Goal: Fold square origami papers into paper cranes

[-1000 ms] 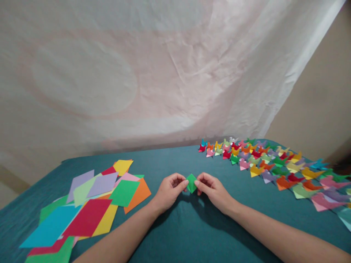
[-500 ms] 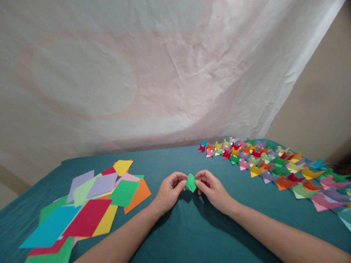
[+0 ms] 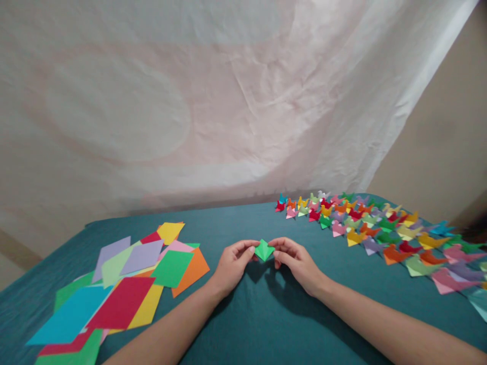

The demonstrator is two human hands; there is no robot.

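A small piece of folded green paper [image 3: 264,250] is held between my hands, a little above the teal cloth. Crease lines run down it toward a lower point. My left hand [image 3: 236,261] pinches its left corner between thumb and fingers. On the opposite side, my right hand [image 3: 294,259] grips the right corner the same way. Some fingertips of both hands are hidden behind the paper and the thumbs.
Loose coloured paper sheets [image 3: 124,304] lie overlapping on the left of the teal tablecloth [image 3: 243,324]. Rows of small folded paper birds [image 3: 355,236] fill the right side. A pale hanging sheet [image 3: 213,101] rises behind the table.
The green paper has opened out wider between my fingers, its left and right corners drawn apart. My hands have barely shifted.
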